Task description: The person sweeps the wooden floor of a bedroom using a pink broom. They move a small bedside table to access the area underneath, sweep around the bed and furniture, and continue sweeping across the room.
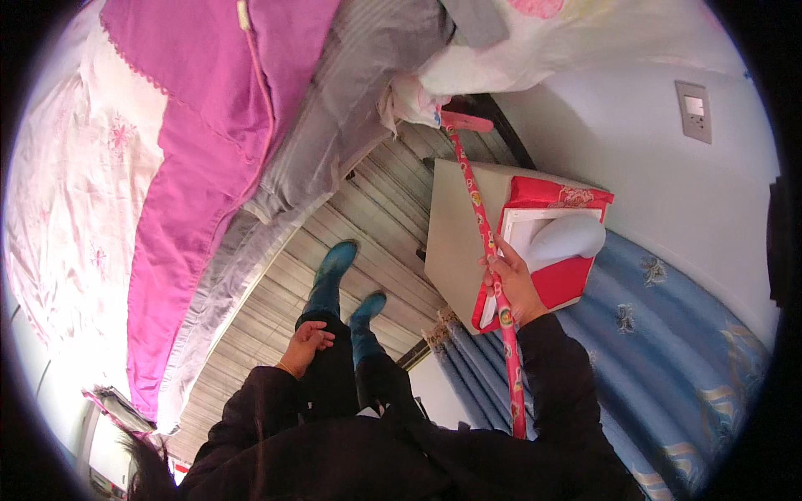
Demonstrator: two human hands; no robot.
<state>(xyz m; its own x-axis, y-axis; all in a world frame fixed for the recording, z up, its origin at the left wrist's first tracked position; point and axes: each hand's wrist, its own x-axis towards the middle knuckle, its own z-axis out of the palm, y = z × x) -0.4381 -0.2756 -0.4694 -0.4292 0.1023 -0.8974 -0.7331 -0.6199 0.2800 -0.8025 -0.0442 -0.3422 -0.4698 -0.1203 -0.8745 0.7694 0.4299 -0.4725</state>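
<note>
My right hand (515, 275) is wrapped around the red patterned handle (477, 199) of a long floor tool, a broom or mop. Its pink crossbar head (468, 121) is at the far end, by the wall base and beside a hanging white cloth (410, 103). What lies under the head is hidden. My left hand (306, 346) hangs in front of my leg with fingers loosely bent, and nothing shows in it. Below are my blue boots (335, 269) on the grey plank floor (313, 232).
A bed with grey bedding (313, 134) and a magenta cover (188, 238) runs along the left, a pink cable (266, 106) lying on it. At right stand a cabinet (460, 232) bearing a red box (557, 285) and a white rounded object (567, 237), then blue curtains (651, 338).
</note>
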